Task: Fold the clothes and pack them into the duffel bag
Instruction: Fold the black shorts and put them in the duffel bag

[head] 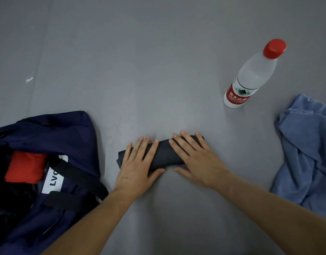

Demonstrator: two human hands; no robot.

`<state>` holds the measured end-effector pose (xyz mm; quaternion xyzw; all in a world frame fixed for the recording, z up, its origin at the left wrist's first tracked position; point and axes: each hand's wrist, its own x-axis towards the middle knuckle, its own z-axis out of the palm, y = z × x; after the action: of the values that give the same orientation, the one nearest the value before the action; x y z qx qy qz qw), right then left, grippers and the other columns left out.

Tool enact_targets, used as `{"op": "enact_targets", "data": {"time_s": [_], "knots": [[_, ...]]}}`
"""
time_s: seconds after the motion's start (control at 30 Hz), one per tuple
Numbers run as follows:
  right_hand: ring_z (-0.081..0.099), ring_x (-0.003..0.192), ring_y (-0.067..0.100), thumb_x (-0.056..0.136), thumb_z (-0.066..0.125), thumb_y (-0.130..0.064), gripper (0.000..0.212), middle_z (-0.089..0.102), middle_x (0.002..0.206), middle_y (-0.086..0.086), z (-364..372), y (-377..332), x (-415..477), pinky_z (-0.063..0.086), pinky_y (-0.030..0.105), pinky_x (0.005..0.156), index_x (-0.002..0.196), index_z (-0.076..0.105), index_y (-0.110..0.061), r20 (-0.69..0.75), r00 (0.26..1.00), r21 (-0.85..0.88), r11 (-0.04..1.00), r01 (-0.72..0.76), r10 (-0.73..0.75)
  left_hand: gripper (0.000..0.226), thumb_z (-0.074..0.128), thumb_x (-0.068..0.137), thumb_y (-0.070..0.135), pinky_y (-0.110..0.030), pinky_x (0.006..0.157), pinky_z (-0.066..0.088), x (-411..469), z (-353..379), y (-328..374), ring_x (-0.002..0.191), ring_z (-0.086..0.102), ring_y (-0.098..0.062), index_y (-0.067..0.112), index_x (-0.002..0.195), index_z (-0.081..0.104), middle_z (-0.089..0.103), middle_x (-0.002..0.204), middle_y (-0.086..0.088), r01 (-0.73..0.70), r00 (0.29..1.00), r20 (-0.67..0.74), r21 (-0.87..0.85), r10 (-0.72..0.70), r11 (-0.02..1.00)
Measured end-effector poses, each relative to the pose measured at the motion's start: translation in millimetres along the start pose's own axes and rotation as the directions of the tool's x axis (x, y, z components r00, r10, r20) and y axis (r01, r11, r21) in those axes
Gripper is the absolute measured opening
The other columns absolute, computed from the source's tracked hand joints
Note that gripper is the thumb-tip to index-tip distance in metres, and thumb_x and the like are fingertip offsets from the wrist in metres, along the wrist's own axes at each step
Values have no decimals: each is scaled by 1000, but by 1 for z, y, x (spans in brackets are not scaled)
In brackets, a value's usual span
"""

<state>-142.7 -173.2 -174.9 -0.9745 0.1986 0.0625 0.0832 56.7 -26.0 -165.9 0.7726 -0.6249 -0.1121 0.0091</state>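
Hands flat on cloth, both of them. Left hand and right hand lie side by side, fingers straight and spread, pressing down on a dark rolled garment. Neither hand curls round it, though each thumb rests along the near edge. Roll sits on the grey floor at about 6 o'clock from frame centre, long axis running from 8 to 2 o'clock. Duffel bag, navy, mouth open, lies at 8 o'clock, just beside the roll's left end; a red folded item shows inside. Blue garment, loose and unfolded, is heaped at 4 o'clock. Water bottle with red cap stands at 2 o'clock, well apart. Judgement: roll looks light, soft and thin, likely to spring open once pressure comes off, and limp if lifted by one end. Best hold is both ends at once, or one hand wrapped round the middle with thumb on the loose edge, then a short carry toward 8 o'clock into the bag.
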Motion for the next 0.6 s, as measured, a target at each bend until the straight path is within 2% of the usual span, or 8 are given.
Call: {"op": "enact_targets", "data": {"time_s": [0.17,0.23,0.3,0.37,0.43,0.53,0.6], "knots": [[24,151,28,100,40,-54,69,33,160,8,7,1,8,23,57,118,157,26,-16,-77,997,6,1000,-30,31,84,50,94,63,-46,126,9,10,0,-5,155,11,-19,29,160,10,21,166,-2,10,1000,1,-71,-10,997],[29,149,28,97,43,-48,67,37,157,7,5,3,14,25,56,118,156,30,-17,-64,997,2,999,-40,40,80,50,94,58,-48,125,15,16,-4,-6,154,16,-20,27,160,15,25,164,-3,28,1000,-2,-49,-28,998],[38,144,28,90,57,-42,68,45,151,6,-1,5,21,32,54,115,151,39,-17,-60,996,18,998,-62,63,80,60,90,50,-49,122,24,24,-10,-3,150,29,-25,21,156,28,35,160,-5,38,999,1,17,-38,999],[50,132,29,78,74,-32,70,57,139,5,-7,3,28,42,50,107,142,52,-15,-65,995,52,996,-73,76,77,77,79,39,-47,115,37,32,-18,1,135,50,-29,13,146,47,53,146,-7,28,1000,-4,82,-28,996],[61,118,29,67,84,-22,69,67,124,5,-16,-3,34,52,45,94,132,62,-13,-80,992,78,993,-94,101,67,83,71,29,-43,105,47,36,-31,5,115,63,-29,11,132,60,65,128,-6,31,999,-22,95,-29,995],[68,104,29,58,88,-18,67,72,110,5,-48,-17,42,58,41,78,122,68,-10,-158,978,116,986,-119,137,58,84,71,25,-41,96,52,34,-69,0,101,67,-27,12,124,64,69,116,-5,32,996,-81,87,-25,996],[68,104,29,59,87,-19,68,72,112,5,-77,-31,54,58,42,79,124,66,-9,-222,966,135,985,-105,133,57,83,73,26,-40,95,52,29,-104,-14,101,67,-26,13,125,63,69,116,-3,46,989,-148,102,-31,994]]}}
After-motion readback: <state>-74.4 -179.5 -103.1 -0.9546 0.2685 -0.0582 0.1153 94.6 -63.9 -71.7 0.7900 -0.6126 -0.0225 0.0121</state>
